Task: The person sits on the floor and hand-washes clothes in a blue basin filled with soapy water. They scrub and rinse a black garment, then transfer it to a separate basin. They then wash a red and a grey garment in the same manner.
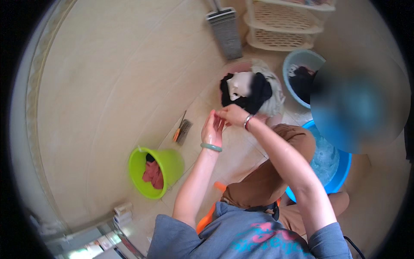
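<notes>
My left hand point(212, 131) is raised in front of me, palm turned up and fingers stretched out. It looks wet, and a pale green bangle point(211, 147) circles its wrist. My right hand point(235, 115), with a silver bracelet point(247, 121), meets it at the fingertips. Its fingers are pinched together there; anything between them is too small to make out. Just beyond the hands, dark and white clothes point(246, 88) are heaped over a pinkish basin point(239, 67).
A green bucket point(174, 166) holding reddish cloth leans at the left, near a brush point(184, 131). To the right are a blue basin point(345, 168) of sudsy water and a pale basin point(290, 82) with dark clothes. A mop point(227, 36) and rack point(284, 26) stand behind. A blurred patch covers the far right.
</notes>
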`<state>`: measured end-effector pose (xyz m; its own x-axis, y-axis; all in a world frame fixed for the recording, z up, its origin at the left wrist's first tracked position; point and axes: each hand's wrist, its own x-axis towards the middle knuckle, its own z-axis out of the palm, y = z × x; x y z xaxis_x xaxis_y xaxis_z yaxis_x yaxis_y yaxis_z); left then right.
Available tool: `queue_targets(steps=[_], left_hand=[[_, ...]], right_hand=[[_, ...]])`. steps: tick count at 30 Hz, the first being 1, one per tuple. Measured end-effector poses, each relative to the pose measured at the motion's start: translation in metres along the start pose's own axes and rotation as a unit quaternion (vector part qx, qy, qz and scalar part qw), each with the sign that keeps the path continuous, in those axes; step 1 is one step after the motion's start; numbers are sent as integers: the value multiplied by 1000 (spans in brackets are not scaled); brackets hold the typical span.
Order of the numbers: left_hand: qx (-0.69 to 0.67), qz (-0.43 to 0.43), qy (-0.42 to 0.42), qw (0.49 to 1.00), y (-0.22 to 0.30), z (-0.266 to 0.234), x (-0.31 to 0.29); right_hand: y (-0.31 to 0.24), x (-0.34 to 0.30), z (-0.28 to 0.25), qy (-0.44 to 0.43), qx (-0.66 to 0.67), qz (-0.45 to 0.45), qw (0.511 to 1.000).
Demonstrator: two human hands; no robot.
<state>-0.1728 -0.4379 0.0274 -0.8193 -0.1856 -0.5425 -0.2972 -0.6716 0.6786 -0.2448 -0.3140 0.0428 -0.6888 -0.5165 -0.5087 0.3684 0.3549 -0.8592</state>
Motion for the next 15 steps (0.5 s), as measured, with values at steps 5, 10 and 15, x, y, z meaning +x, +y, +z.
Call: queue_targets(steps=[5, 10, 15], left_hand=[[-93, 23, 157, 983, 19, -114, -43], [-199, 58, 257, 944, 17, -220, -67], [-249, 40, 365, 896, 43, -279, -58]], right_hand=[[22, -4, 129, -86, 197, 59, 975], [25, -12, 199, -150, 276, 100, 944], [32, -17, 214, -170, 319, 135, 922]])
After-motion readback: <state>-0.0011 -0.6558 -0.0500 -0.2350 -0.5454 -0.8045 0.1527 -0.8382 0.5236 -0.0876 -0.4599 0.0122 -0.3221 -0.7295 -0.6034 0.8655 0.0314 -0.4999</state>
